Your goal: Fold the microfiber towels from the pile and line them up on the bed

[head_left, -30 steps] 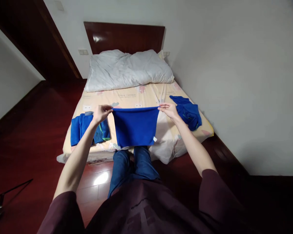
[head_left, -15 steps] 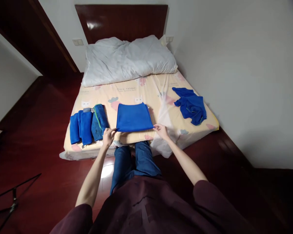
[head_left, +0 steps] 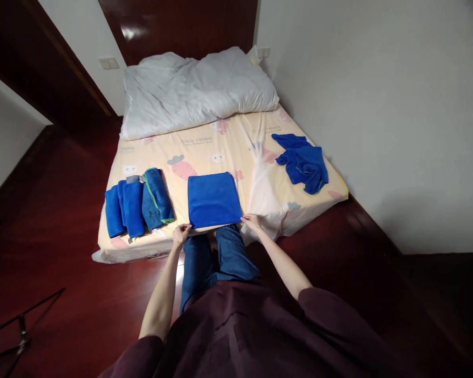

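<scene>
A blue towel (head_left: 214,199), doubled into a near-square, lies flat at the front edge of the bed. My left hand (head_left: 181,234) pinches its near left corner. At the near right corner, my right hand (head_left: 252,222) grips it between thumb and fingers. Left of it sit several rolled or folded towels: plain blue ones (head_left: 134,209) and a darker blue one with a green edge (head_left: 160,195). Over on the right of the bed a crumpled blue cloth (head_left: 303,163) lies in a loose heap.
The bed (head_left: 197,147) has a pale yellow sheet with carrot prints. A white quilt (head_left: 197,86) is bunched against the dark headboard (head_left: 181,26). White wall (head_left: 358,115) borders the right side; black stand legs (head_left: 22,328) stand on the red floor at lower left.
Both hands have drawn the towel's near edge toward me, down to the bed's front edge. The towel now lies flatter. The camera view has shifted slightly.
</scene>
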{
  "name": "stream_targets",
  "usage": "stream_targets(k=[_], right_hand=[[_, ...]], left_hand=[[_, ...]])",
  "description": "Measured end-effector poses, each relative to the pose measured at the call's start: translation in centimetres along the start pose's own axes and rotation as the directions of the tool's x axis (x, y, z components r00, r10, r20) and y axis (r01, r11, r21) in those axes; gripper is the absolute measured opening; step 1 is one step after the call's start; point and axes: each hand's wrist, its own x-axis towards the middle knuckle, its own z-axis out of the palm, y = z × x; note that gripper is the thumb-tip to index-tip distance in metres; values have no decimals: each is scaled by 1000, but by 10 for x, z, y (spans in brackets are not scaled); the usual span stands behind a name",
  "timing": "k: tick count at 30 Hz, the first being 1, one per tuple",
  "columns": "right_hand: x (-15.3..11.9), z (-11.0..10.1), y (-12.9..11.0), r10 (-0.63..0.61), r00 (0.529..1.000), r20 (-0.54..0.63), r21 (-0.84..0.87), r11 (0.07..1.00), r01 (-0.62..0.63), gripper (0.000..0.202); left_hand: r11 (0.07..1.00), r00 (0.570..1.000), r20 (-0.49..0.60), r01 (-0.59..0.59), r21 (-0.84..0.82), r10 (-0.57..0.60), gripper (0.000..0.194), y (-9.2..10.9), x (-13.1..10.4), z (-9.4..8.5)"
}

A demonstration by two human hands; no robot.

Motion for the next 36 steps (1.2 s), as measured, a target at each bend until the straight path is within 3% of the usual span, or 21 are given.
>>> stream_targets(k=[6, 16, 24, 26, 29, 36], right_hand=[[-8, -12, 0, 72, 997, 24, 39, 997, -73, 35], [-28, -30, -4, 88, 986, 143, 42, 995, -95, 39], [-27, -32, -16, 155, 947, 281, 2, 987, -162, 32], [-18, -33, -25, 167, 929, 329, -11, 985, -173, 31], [7, -34, -41, 109, 929, 352, -61, 994, -94, 28], [112, -8, -82, -18, 979, 204, -185, 981, 56, 14]], left_hand=[[995, 999, 9, -44, -89, 45, 54, -3, -6, -6], [986, 987, 77, -132, -103, 140, 42, -2, -20, -21], [996, 993, 70, -89, -31, 91, 45, -2, -17, -23], [997, 994, 83, -75, -3, 75, 45, -1, -12, -24], [997, 992, 106, -68, 29, 64, 47, 0, -7, -24], [989, 992, 90, -96, 110, 86, 57, -1, -10, -22]])
